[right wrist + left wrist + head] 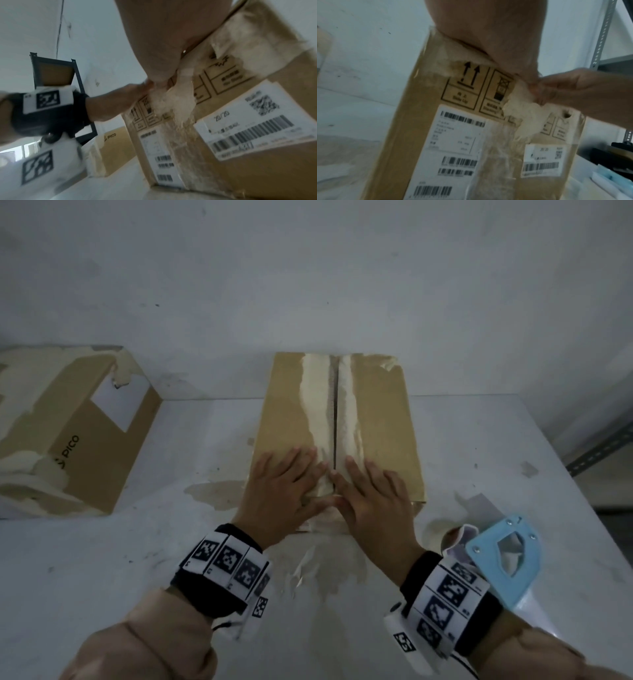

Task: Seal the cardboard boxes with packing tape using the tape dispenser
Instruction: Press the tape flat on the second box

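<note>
A brown cardboard box (383, 412) lies in the middle of the white table, its two top flaps closed, with a pale torn strip running along the centre seam (335, 412). My left hand (291, 477) and right hand (370, 491) lie flat on the top near the front edge, one on each side of the seam, fingers straight. In the wrist views both thumbs reach over that edge onto the box's labelled front face (436, 94), where old tape is torn. The light blue tape dispenser (503, 556) lies on the table beside my right wrist, held by neither hand.
A second cardboard box (85, 440) printed PICO, with torn tape on it, stands at the left of the table (137, 559). A wall rises right behind the boxes. Grey metal shelving (599, 450) stands past the table's right edge. Tape scraps lie near the front.
</note>
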{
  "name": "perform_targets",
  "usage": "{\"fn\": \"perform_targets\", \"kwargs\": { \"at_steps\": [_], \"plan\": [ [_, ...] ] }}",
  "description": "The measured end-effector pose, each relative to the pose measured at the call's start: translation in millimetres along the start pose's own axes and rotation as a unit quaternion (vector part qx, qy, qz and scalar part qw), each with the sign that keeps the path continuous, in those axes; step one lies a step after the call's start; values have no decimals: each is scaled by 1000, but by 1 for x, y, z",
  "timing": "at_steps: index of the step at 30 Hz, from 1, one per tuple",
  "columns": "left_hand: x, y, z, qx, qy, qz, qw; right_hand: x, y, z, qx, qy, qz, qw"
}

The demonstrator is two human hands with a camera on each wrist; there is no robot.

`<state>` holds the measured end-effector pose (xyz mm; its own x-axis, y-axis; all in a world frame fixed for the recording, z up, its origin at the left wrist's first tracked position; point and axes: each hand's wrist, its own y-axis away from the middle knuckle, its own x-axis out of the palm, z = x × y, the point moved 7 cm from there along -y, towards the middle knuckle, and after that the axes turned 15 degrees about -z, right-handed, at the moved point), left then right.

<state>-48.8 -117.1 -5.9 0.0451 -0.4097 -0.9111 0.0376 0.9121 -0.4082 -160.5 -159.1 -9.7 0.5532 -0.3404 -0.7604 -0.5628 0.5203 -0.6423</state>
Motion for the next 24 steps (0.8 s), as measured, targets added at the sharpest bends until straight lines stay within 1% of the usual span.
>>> {"fn": "perform_targets", "kwargs": {
  "at_steps": [3,4,6,9,12,15,17,19,21,24],
  "plan": [
    [0,-2,1,7,-17,-16,1000,-8,1,-6,3,-99,37,994],
    [2,-2,1,8,-22,-23,999,-14,4,-11,16,-132,31,991],
    [3,0,1,9,-35,-39,999,-29,15,-25,50,-152,-13,987],
    [2,1,1,13,-47,-65,997,-45,48,-57,131,-91,-64,985],
    [0,1,0,22,-52,-86,995,-53,93,-96,221,-2,-74,972],
    [1,1,-1,26,-55,-77,995,-58,136,-124,269,87,-44,958],
    [1,1,-1,25,-60,-72,995,-61,161,-134,305,117,-10,945],
    [1,1,-1,19,-59,-61,996,-62,182,-142,339,125,29,932],
    [1,1,-1,13,-52,-43,998,-60,195,-146,349,114,63,928],
    [0,1,-2,2,-44,-21,999,-59,198,-153,339,95,63,934]
  ]
}}
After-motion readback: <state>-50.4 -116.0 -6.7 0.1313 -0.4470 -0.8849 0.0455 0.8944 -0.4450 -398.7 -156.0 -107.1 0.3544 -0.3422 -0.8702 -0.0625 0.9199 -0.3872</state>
